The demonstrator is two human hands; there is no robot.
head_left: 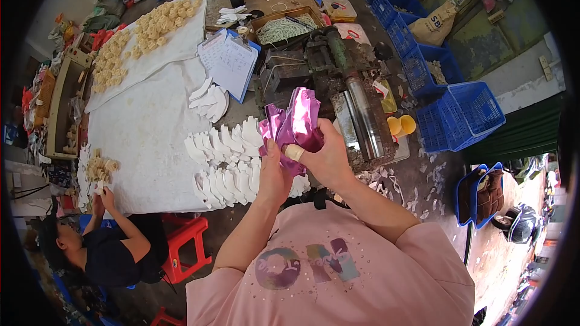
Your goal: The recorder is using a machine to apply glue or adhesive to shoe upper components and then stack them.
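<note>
My left hand [273,168] and my right hand [324,156] are both closed on shiny pink pieces [302,122], which look like thin metallic material with jagged edges. A pale wrap [294,153] covers part of the right thumb. The pieces fan upward between my hands, in front of a machine with a polished metal roller [367,124]. Just left of my hands, white curved pieces [226,184] lie in overlapping rows on the white cloth [145,139]. Which fingers press on which piece is partly hidden.
A clipboard with paper [232,60] and white gloves [209,101] lie beyond the rows. Cream-coloured bundles [163,24] cover the cloth's far end. Blue crates [462,115] line the right side. At left, another person [103,247] works near a red stool [186,247]. Scraps litter the floor.
</note>
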